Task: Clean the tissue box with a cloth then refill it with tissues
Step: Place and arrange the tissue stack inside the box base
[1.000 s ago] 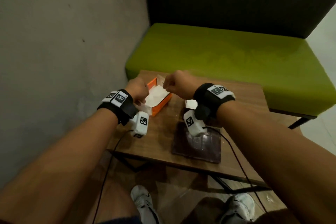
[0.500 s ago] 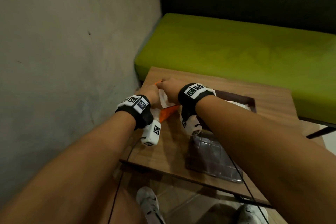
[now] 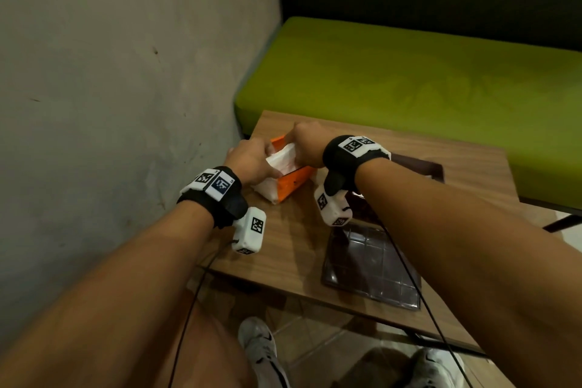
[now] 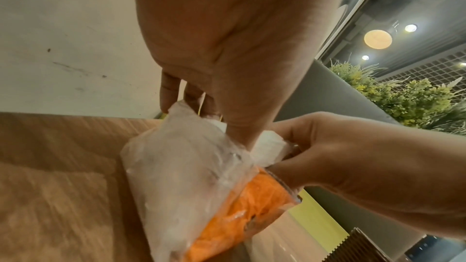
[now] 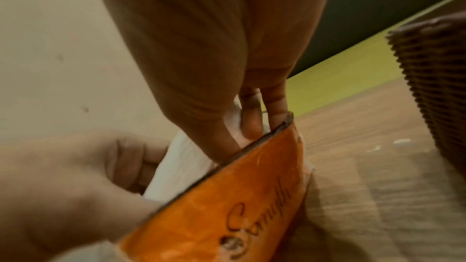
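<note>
An orange plastic tissue pack (image 3: 293,184) lies torn open on the wooden table (image 3: 293,249), with white tissues (image 3: 282,157) showing in its top. My left hand (image 3: 252,161) grips the pack's clear left side (image 4: 181,166), fingers curled over the wrapper. My right hand (image 3: 307,145) reaches into the opening by the orange wall (image 5: 227,196); its fingers (image 5: 249,125) pinch the tissues. The brown woven tissue box (image 3: 419,167) stands behind my right wrist, mostly hidden. Its dark lid (image 3: 371,268) with a clear grid window lies flat near the front edge.
A rough grey wall (image 3: 126,104) runs close along the left of the table. A green bench seat (image 3: 409,82) with a dark back stands just beyond it. Cables hang from both wrist cameras over the front edge, and my shoes show below.
Both hands came down from above the pack and now sit in its opening. The right hand has reached farther toward the pack's far end. The view has shifted closer.
</note>
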Available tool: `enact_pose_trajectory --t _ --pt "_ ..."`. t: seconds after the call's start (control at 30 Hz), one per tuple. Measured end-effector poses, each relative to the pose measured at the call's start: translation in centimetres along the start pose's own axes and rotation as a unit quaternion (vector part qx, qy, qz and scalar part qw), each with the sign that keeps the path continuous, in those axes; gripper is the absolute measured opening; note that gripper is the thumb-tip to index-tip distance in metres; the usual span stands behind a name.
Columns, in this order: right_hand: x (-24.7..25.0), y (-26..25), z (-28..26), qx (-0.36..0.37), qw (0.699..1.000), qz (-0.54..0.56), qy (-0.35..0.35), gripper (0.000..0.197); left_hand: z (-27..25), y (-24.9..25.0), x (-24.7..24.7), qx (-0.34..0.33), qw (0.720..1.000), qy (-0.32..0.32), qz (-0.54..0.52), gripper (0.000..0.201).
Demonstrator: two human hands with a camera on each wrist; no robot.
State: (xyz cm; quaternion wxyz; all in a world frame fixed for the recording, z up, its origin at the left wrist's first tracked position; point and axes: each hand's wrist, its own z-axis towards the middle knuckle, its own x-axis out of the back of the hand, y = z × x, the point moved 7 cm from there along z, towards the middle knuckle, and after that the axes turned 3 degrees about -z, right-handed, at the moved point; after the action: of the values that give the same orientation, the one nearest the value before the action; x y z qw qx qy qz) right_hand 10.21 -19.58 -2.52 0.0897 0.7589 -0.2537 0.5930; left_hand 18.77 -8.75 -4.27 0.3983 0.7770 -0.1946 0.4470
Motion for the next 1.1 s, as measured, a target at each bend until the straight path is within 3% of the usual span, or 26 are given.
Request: enact_pose_trajectory --t 0.13,0.23,0.4,0.6,0.73,0.8,0.87,0.93,1.0,1.1 --pt "0.7 1.6 -0.6 -0.027 0.995 0.087 0.035 0.035 -0.9 0.4 0.3 -0.026 1.0 -0.006 -0.016 0.053" --pt "0.9 3.1 -1.5 -0.066 0.977 0.192 0.062 0.024 -1.8 0.3 1.3 -0.029 0.994 0.032 -0.1 0.067" --pt "1.4 4.9 -3.2 -0.076 0.925 0.365 0.074 0.022 -3.2 0.2 2.6 -0.045 0.938 0.081 -0.333 0.041" --pt "3.4 4.6 -5.2 -0.053 0.868 0.48 0.112 0.015 -3.7 0.9 4.7 -0.078 0.892 0.128 -0.426 0.035" --pt "4.3 4.7 -6.2 -0.041 0.818 0.563 0.114 0.039 -3.7 2.2 4.9 -0.071 0.867 0.099 -0.483 0.035" --pt "4.3 4.8 -7.0 -0.034 0.794 0.6 0.094 0.041 -3.8 3.2 4.6 -0.067 0.856 0.063 -0.509 0.035" --pt "4.3 5.3 -8.0 -0.044 0.789 0.607 0.085 0.036 -3.9 4.3 4.0 -0.059 0.846 0.032 -0.528 0.033" --pt "3.9 6.3 -9.1 -0.066 0.799 0.593 0.078 0.038 -4.4 5.4 3.3 -0.042 0.821 0.019 -0.569 0.03" --pt "3.3 7.1 -10.4 -0.088 0.804 0.584 0.076 0.039 -4.7 6.5 2.2 -0.007 0.773 0.019 -0.634 0.034" --pt "2.5 8.4 -12.5 -0.113 0.784 0.598 0.121 0.034 -5.4 9.0 -0.2 0.04 0.719 -0.004 -0.694 0.046"
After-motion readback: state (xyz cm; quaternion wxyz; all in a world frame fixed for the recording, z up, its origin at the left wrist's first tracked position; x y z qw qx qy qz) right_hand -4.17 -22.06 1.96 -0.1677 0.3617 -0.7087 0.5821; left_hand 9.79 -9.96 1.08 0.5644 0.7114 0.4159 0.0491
